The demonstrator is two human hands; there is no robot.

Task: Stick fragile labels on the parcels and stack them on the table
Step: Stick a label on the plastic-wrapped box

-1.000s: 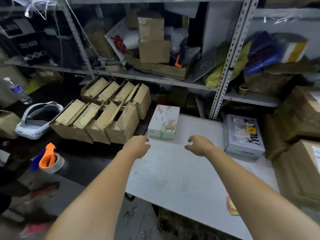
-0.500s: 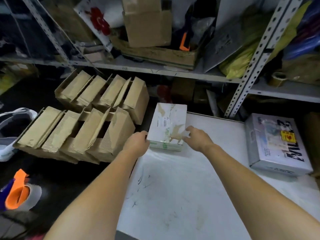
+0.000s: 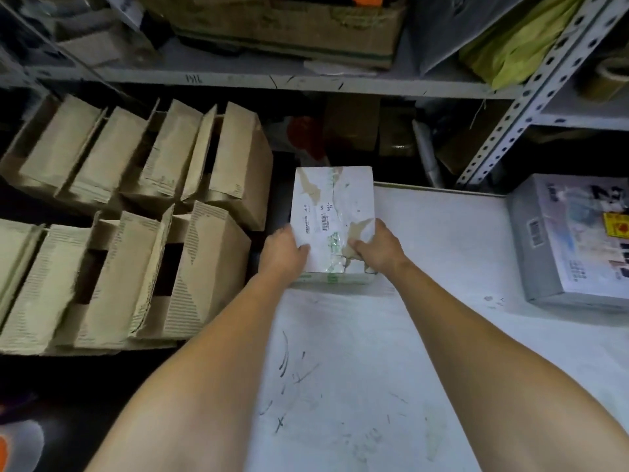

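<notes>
The left hand (image 3: 284, 248) and the right hand (image 3: 379, 248) are each clasping a side of the white parcel (image 3: 332, 199), thumbs pressing on its top, at the far left corner of the table (image 3: 425, 335). A grey parcel (image 3: 561, 250) with a yellow label (image 3: 615, 225) is lying at the table's right edge, and open brown cartons (image 3: 153, 233) are standing left of the table

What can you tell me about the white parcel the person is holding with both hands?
The white parcel is a rectangular box lying at the far left corner of the table. Its white covering is torn in patches, baring brown cardboard, with greenish tape. A barcode label sits on top. The left hand and right hand grip its near corners, thumbs on top. No fragile sticker shows.
</notes>
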